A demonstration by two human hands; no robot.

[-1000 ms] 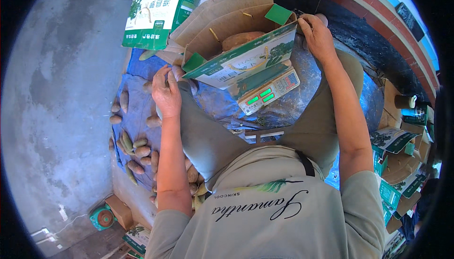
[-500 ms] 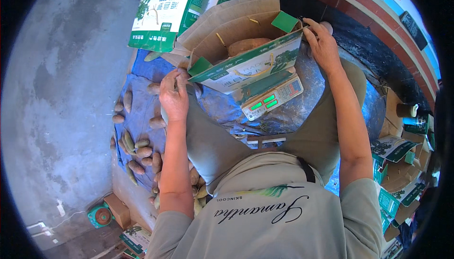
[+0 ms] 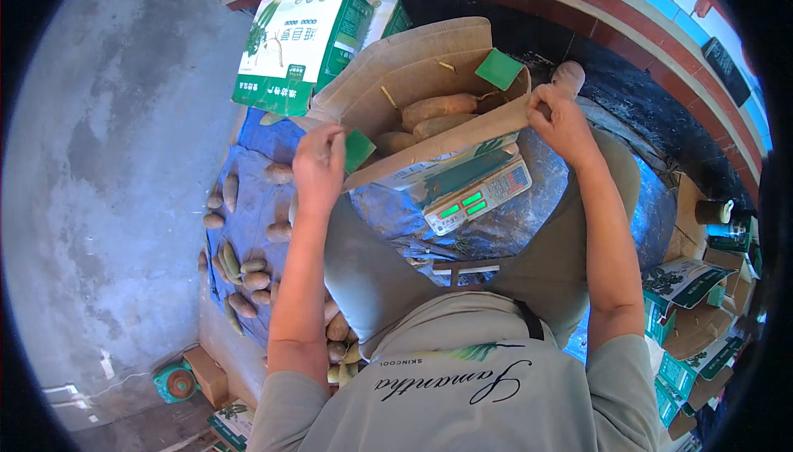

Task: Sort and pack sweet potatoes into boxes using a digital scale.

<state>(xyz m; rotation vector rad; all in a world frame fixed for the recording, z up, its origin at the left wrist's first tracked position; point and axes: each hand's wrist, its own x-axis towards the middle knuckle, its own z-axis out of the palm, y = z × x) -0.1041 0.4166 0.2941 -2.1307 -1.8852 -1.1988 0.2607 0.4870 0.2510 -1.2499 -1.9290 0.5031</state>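
In front of me a cardboard box (image 3: 450, 145) stands with its top unfolded, on a scale (image 3: 487, 192) with lit green displays. Inside lie several long, brownish root vegetables (image 3: 438, 108). My right hand (image 3: 562, 122) has thumb and forefinger curled together at the right end of the box's near flap. Beside the left corner is my left hand (image 3: 320, 159), close to a green side tab (image 3: 358, 151). Its fingers look bent but are smeared by motion, and I cannot tell whether they touch the cardboard. Another green tab (image 3: 498, 69) stands at the far right corner.
White and green boxes (image 3: 285, 52) stand at the far left. Loose root vegetables (image 3: 252, 280) lie on a blue sheet (image 3: 248, 163) to my left. Opened cartons (image 3: 690, 320) are piled at the right, near a dark cup (image 3: 712, 212). A tiled ledge (image 3: 644, 56) curves along the far side.
The box's near flap has turned outward toward me, showing its brown inner face and more of the vegetables. Both hands have shifted slightly lower in view.
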